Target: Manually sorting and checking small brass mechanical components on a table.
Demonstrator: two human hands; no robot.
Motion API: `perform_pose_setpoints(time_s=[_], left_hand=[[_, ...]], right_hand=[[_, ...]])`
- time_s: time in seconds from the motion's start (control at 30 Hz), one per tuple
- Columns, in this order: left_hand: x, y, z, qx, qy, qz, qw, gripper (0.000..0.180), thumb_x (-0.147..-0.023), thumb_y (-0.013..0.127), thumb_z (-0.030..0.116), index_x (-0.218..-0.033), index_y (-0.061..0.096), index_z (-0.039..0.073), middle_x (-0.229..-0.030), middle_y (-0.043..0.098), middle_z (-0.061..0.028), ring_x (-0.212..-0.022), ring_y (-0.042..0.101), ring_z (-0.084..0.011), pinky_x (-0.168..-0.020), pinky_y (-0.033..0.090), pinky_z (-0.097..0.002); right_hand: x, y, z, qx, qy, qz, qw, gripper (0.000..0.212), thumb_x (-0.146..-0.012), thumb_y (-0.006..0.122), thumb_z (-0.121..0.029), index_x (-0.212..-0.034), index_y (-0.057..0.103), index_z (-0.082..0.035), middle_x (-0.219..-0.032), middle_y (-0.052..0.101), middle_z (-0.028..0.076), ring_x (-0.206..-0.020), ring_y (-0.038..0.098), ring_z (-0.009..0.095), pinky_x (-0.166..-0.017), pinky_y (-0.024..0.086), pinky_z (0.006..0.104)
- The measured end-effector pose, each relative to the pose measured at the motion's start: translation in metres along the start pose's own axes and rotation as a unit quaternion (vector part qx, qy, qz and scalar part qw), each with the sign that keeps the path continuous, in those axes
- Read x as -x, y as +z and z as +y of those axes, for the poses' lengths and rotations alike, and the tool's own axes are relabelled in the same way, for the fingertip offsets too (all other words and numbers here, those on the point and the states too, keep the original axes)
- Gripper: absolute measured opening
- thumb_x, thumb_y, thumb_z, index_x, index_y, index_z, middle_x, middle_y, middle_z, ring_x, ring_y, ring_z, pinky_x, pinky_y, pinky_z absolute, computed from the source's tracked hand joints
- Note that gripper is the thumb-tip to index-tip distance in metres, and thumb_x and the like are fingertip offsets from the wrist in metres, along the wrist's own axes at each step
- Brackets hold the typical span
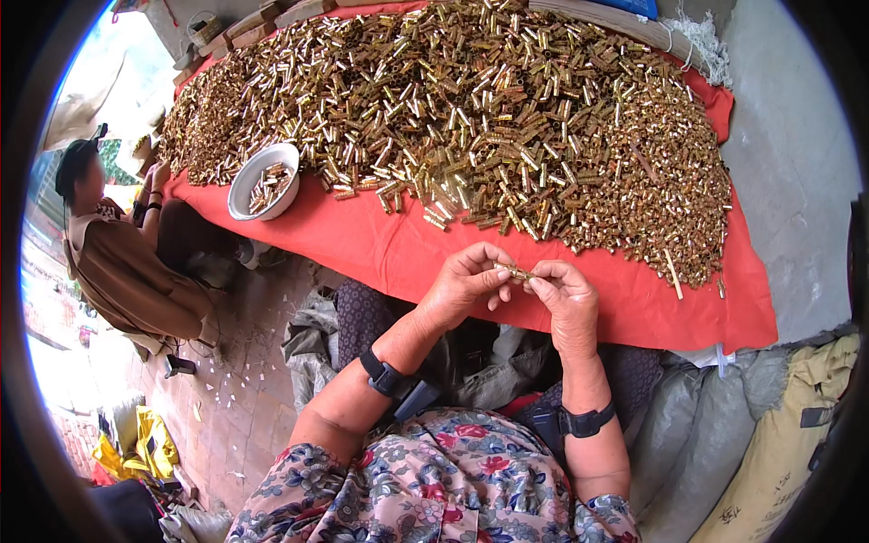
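Note:
Over the front edge of the red cloth (362, 237), my left hand (469, 282) and my right hand (568, 303) meet, fingertips closed on a small brass-coloured metal sleeve (518, 273). Each hand pinches one end of it; finer detail is partly hidden by the fingers. Just beyond lies a wide heap of similar metal sleeves (434, 118), mostly longer tubes. Smaller metal pieces (665, 195) are heaped at the right. To the left, a white bowl (239, 192) holds several sleeves.
A person (136, 253) in brown sits at the left, hands at the heap's edge. Thin wooden sticks (673, 274) lie by the small pieces. Stuffed grey sacks (683, 434) and a tan sack (769, 443) stand at my right, below a grey wall (792, 163). Scraps dot the brick floor (244, 416).

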State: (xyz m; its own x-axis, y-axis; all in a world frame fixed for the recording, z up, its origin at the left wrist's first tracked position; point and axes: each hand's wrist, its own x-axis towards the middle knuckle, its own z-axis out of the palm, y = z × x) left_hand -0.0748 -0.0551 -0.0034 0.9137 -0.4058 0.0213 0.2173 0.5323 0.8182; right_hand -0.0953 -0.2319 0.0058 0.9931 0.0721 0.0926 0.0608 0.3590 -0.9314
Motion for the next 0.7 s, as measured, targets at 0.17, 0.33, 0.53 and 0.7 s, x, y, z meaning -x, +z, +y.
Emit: perform_pose_setpoints(time_s=[0.17, 0.33, 0.53, 0.7], left_hand=[[0.000, 0.001, -0.001, -0.073, 0.040, -0.003, 0.997, 0.010, -0.091, 0.055, 0.006, -0.101, 0.055, 0.003, -0.086, 0.061, -0.0040, -0.068, 0.059, -0.0095, -0.052, 0.048, -0.0206], [-0.016, 0.004, -0.011, -0.385, 0.154, -0.040, 0.909, 0.013, -0.087, 0.058, 0.006, -0.099, 0.055, 0.002, -0.083, 0.060, -0.0111, -0.069, 0.061, -0.0220, -0.057, 0.050, -0.0291], [-0.019, 0.035, -0.009, -0.726, 0.137, -0.090, 0.668, 0.024, -0.073, 0.053, 0.000, -0.096, 0.047, 0.001, -0.086, 0.055, -0.0181, -0.076, 0.060, -0.0367, -0.063, 0.050, -0.0432], [-0.021, 0.038, -0.011, -0.777, 0.100, -0.084, 0.616, 0.019, -0.076, 0.054, 0.002, -0.094, 0.047, 0.001, -0.083, 0.056, -0.0183, -0.072, 0.060, -0.0371, -0.061, 0.051, -0.0400]], right_hand=[[-0.001, 0.002, -0.005, 0.239, -0.177, -0.001, 0.955, 0.010, -0.080, 0.064, 0.004, -0.088, 0.061, -0.002, -0.085, 0.061, 0.004, -0.078, 0.060, 0.012, -0.067, 0.049, 0.0238], [-0.007, -0.012, 0.006, 0.406, -0.187, -0.025, 0.894, 0.012, -0.073, 0.063, 0.005, -0.080, 0.057, -0.002, -0.086, 0.061, 0.009, -0.077, 0.060, 0.026, -0.067, 0.050, 0.0320], [-0.015, -0.026, -0.007, 0.602, -0.199, 0.001, 0.774, 0.016, -0.068, 0.065, -0.001, -0.082, 0.056, -0.003, -0.093, 0.058, 0.010, -0.088, 0.056, 0.031, -0.076, 0.048, 0.0412], [-0.040, -0.044, 0.004, 0.673, -0.181, 0.091, 0.712, 0.020, -0.074, 0.064, -0.005, -0.093, 0.059, -0.006, -0.097, 0.058, 0.010, -0.094, 0.056, 0.030, -0.079, 0.049, 0.0398]])
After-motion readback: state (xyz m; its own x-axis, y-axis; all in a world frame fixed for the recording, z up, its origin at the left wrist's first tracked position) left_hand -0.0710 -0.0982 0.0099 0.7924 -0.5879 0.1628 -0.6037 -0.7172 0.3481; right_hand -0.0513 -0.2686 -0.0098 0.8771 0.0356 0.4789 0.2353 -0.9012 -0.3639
